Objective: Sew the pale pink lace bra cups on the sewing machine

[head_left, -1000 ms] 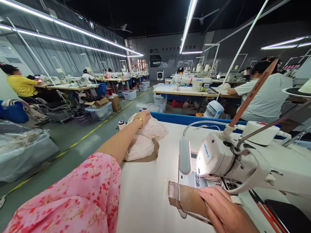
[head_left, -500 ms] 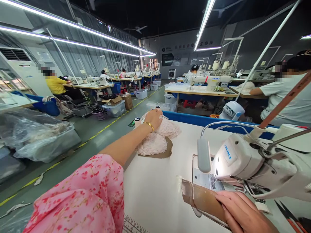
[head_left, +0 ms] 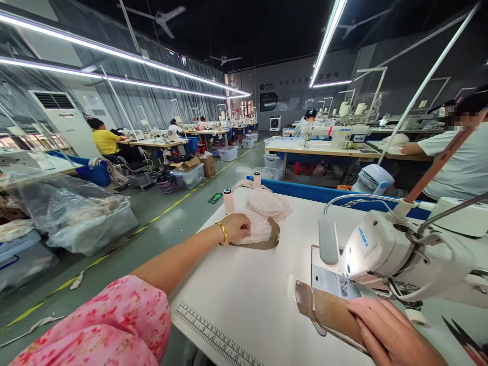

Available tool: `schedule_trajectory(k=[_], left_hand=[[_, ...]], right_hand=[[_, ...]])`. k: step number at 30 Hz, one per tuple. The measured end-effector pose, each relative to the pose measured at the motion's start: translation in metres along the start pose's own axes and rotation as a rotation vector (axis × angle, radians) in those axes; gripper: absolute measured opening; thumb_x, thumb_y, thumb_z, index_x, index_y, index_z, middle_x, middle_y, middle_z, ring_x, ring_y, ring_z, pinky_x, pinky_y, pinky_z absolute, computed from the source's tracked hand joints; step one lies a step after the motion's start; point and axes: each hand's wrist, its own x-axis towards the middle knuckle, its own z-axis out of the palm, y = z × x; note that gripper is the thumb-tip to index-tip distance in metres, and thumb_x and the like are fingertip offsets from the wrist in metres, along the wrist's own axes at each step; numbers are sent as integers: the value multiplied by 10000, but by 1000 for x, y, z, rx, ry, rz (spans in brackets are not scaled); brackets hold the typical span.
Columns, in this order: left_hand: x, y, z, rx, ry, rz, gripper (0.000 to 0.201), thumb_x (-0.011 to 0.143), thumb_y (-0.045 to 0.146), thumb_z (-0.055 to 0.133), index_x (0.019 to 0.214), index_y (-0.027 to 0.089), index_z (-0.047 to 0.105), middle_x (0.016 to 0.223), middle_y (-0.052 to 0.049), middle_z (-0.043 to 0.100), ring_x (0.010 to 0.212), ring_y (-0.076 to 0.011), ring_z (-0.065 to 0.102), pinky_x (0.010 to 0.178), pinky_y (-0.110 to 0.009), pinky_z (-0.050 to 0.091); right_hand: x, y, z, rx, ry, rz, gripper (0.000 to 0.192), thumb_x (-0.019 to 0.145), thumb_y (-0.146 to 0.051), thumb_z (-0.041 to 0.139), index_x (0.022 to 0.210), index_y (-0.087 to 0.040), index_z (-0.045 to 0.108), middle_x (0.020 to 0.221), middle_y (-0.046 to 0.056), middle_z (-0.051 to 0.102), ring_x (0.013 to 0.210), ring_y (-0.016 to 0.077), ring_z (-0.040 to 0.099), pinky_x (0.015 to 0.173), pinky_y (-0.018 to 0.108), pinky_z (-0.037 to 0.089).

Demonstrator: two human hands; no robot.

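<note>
Left hand [head_left: 237, 226] has drawn back from the far lace pile [head_left: 269, 203] to the nearer lace piece [head_left: 256, 227], fingers closed on it. Right hand [head_left: 392, 333] stays pressed flat on brown fabric [head_left: 328, 311] at the sewing machine [head_left: 400, 254], on a white counter [head_left: 259, 284] in a long workshop.

Long ceiling strip lights [head_left: 328, 40], grey floor [head_left: 179, 218] with yellow line, rows of sewing tables [head_left: 320, 150]

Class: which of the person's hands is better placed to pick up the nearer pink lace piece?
Left. The left hand already rests on the nearer lace piece at the table's far edge, while the right hand is down on the brown strip by the sewing machine.
</note>
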Motion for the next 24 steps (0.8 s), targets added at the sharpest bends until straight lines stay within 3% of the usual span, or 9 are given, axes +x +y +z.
schedule_trajectory(k=[2, 5, 7, 9, 10, 13, 16, 19, 24], left_hand=[[-2, 11, -3, -57, -13, 3, 154, 848, 326, 659, 780, 189, 675, 783, -13, 693, 749, -179, 642, 678, -262, 482], [-17, 49, 1, -168, -79, 97, 121, 902, 274, 593, 855, 194, 670, 877, -10, 734, 798, -166, 668, 690, -248, 497], [-33, 82, 9, -283, -189, 264, 85, 919, 283, 630, 886, 221, 678, 941, 20, 758, 860, -144, 694, 785, -234, 524], [-48, 107, 20, -479, -355, 569, 90, 958, 303, 647, 964, 229, 699, 1079, -6, 768, 995, -164, 705, 903, -263, 526], [-53, 116, 26, -493, -343, 616, 107, 979, 301, 626, 961, 222, 696, 1043, -17, 767, 960, -168, 701, 885, -276, 526], [-55, 124, 47, -405, -174, 558, 129, 993, 301, 593, 971, 201, 670, 971, -46, 724, 903, -204, 655, 850, -349, 509], [-42, 126, 71, -271, -79, 476, 266, 964, 443, 651, 1031, 186, 647, 987, -66, 673, 899, -239, 606, 826, -395, 491], [-27, 140, 86, -180, -92, 398, 351, 883, 494, 753, 993, 179, 645, 993, -72, 637, 906, -253, 575, 804, -389, 472], [-15, 166, 90, -341, -222, 402, 212, 830, 221, 745, 753, 184, 551, 876, -20, 605, 837, -189, 544, 740, -298, 416]], right_hand=[[3, -3, -1, 13, 8, 27, 242, 1006, -201, 454, 1149, -269, 638, 987, 12, 758, 883, 183, 750, 812, 289, 590], [3, -5, -2, 30, -9, 86, 229, 1019, -194, 461, 1149, -270, 634, 1022, 18, 755, 900, 196, 741, 829, 314, 586], [2, -8, -6, 78, -43, 122, 231, 1021, -181, 474, 1160, -274, 632, 1053, 24, 751, 893, 199, 733, 805, 325, 581], [3, -12, -11, 132, -68, 228, 245, 1037, -160, 449, 1169, -256, 632, 1084, 44, 743, 924, 203, 725, 822, 342, 570], [4, -14, -15, 170, -94, 260, 243, 1050, -163, 442, 1170, -252, 633, 1103, 50, 739, 942, 201, 720, 839, 348, 564], [11, -19, -23, 274, -185, 343, 266, 1087, -208, 433, 1276, -263, 612, 1170, 58, 719, 1038, 210, 689, 902, 381, 546], [16, -24, -24, 318, -227, 369, 261, 1087, -271, 470, 1312, -239, 597, 1216, 90, 685, 1080, 240, 664, 938, 433, 543], [16, -27, -19, 293, -235, 382, 332, 1063, -295, 522, 1382, -207, 558, 1296, 139, 641, 1158, 282, 630, 942, 461, 547], [15, -27, -20, 359, -252, 425, 371, 1050, -325, 554, 1408, -227, 538, 1362, 139, 626, 1213, 304, 609, 965, 467, 528]])
